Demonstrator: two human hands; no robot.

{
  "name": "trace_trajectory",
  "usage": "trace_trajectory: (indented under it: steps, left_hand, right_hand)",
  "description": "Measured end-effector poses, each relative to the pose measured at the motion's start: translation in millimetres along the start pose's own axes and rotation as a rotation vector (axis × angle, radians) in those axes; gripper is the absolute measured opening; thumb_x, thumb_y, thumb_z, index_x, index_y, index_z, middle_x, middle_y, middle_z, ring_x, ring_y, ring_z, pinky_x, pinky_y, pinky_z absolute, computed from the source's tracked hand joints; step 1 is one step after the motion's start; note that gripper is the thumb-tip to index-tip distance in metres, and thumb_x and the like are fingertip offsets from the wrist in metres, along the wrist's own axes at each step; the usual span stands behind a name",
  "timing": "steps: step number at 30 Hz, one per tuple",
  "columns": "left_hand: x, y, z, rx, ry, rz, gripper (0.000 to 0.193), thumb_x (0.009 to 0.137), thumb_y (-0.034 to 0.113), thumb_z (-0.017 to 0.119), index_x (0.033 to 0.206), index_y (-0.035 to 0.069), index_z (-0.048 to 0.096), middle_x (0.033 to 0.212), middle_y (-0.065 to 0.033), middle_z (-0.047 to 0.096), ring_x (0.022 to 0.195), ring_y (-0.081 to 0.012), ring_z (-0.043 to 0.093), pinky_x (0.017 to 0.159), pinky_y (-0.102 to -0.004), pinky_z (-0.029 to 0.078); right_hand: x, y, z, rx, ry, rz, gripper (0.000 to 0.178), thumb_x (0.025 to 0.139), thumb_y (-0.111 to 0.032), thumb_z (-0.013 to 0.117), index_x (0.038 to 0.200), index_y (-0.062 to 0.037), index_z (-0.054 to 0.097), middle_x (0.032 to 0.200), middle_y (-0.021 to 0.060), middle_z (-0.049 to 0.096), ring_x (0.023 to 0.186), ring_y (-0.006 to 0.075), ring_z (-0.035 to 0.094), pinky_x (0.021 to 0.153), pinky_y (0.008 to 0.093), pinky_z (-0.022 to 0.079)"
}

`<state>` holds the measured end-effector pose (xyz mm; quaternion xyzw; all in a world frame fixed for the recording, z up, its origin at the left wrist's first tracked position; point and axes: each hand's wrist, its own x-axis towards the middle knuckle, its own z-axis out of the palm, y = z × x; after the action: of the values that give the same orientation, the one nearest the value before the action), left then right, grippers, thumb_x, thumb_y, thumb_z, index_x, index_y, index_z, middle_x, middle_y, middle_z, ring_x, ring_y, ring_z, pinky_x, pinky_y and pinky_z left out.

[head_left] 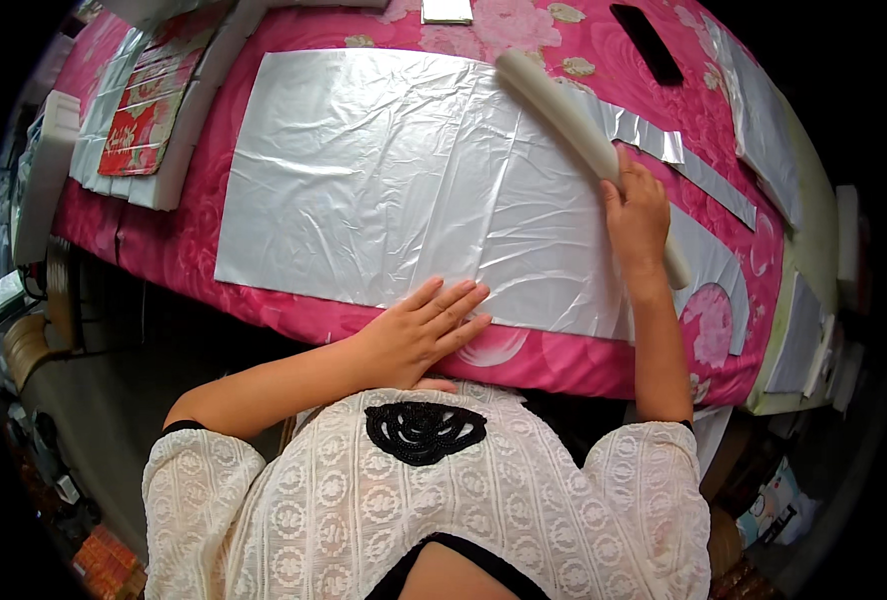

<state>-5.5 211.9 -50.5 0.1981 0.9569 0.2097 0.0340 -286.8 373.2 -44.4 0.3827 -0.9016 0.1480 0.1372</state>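
Note:
A wide silver sheet (364, 180), wrinkled and shiny like foil or plastic film, lies spread over the table. My left hand (426, 325) rests flat on its near edge, fingers stretched out and holding nothing. Across the sheet's right side a long off-white roll (564, 115) lies at a slant, its far end toward the back. My right hand (639, 220) is closed round the lower half of this roll. Part of the roll is hidden under that hand. I cannot tell whether the sheet is joined to the roll.
A pink flowered cloth (174, 240) covers the table. Silver cut strips (704, 180) lie right of the roll. A black phone (647, 44) is at the back right. White foam blocks (189, 150) with a red package (154, 115) stand at the left. More silver sheeting (759, 120) lies far right.

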Motion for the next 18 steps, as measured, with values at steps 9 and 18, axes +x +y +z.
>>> trace_trajectory:
  steps: [9, 18]
  left_hand:
    - [4, -14, -1, -0.008, -0.005, -0.043, 0.087, 0.079, 0.054, 0.052, 0.138, -0.004, 0.027, 0.148, -0.0183, 0.022, 0.139, -0.0306, 0.018, 0.112, -0.0458, 0.012]
    - [3, 22, 27, 0.143, 0.026, -0.173, 0.089, 0.077, 0.059, 0.050, 0.140, 0.000, 0.028, 0.148, -0.0175, 0.023, 0.139, -0.0303, 0.018, 0.111, -0.0473, 0.014]
  right_hand:
    - [-42, -62, -38, 0.437, -0.257, -0.309, 0.050, 0.071, -0.008, 0.068, 0.119, -0.0099, 0.057, 0.107, 0.0105, 0.060, 0.098, 0.0290, 0.056, 0.085, 0.0393, 0.044]
    - [9, -95, 7, 0.425, -0.135, -0.517, 0.047, 0.068, -0.008, 0.070, 0.114, -0.0132, 0.061, 0.104, 0.0068, 0.062, 0.096, 0.0253, 0.058, 0.087, 0.0391, 0.044]
